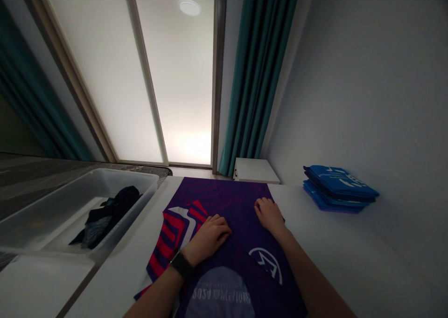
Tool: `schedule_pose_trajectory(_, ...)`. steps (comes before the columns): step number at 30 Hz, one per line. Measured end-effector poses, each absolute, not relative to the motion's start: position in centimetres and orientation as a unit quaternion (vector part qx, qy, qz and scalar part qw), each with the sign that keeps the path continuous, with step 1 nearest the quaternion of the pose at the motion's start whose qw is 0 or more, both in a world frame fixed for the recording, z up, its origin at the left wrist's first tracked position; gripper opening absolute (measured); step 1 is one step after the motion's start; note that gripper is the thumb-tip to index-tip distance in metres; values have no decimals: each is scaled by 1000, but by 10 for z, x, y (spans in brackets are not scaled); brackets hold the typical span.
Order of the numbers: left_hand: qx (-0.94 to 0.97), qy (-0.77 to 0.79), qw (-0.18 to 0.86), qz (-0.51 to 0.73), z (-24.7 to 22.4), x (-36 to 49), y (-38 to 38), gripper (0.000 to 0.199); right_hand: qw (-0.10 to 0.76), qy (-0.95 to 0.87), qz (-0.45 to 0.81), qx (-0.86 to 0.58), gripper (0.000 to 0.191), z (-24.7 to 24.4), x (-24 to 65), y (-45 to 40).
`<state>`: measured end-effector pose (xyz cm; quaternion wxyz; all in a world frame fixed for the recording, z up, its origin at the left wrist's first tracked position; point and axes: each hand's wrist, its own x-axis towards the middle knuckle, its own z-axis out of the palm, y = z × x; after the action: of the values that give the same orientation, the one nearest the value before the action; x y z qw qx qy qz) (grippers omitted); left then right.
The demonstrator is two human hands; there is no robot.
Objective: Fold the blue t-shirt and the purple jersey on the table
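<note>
- Head view, looking down along both forearms onto a purple jersey (224, 197), which lies spread out on a white surface (350, 243).
- The jersey has red-and-white striped panels on its left side, a white logo near the right hand, and pale printed lettering, upside down in this view, at its near end.
- The left hand (210, 236) lies open and flat on the jersey, palm down, beside the striped panels. It is not pinching anything.
- A black wristwatch (182, 265) sits on the left wrist.
- The right hand (269, 215) is also open, palm down, with its fingers slightly spread. It rests near the jersey's right edge and is not pinching anything.
- Left of the jersey, a translucent plastic storage bin (122, 176) holds a crumpled heap of dark clothing (108, 215).
- Right of the jersey, a stack of folded blue garments (336, 187) sits on the surface against the wall.
- Beyond the jersey stand a low white cabinet (255, 170), a teal curtain (259, 75) and a frosted glass door (175, 75).
</note>
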<state>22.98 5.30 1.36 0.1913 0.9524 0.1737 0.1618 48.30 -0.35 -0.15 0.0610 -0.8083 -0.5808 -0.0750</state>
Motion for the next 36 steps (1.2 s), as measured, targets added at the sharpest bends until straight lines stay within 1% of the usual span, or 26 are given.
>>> schedule_pose_trajectory(7, 953, 175, 192, 158, 9, 230, 54, 17, 61, -569, -97, -814, 13, -7, 480, -5)
schedule_pose_trajectory(21, 956, 173, 171, 162, 9, 230, 51, 19, 77, -575, -95, -809, 20, -4, 482, -6)
schedule_pose_trajectory(30, 958, 166, 162, 168, 14, 230, 48, 18, 114, -675, -62, -726, 47, 0, 468, -53)
schedule_pose_trajectory(36, 956, 170, 169, 169, 21, 229, 43, 14, 95, -686, -10, -721, 62, -12, 460, -83)
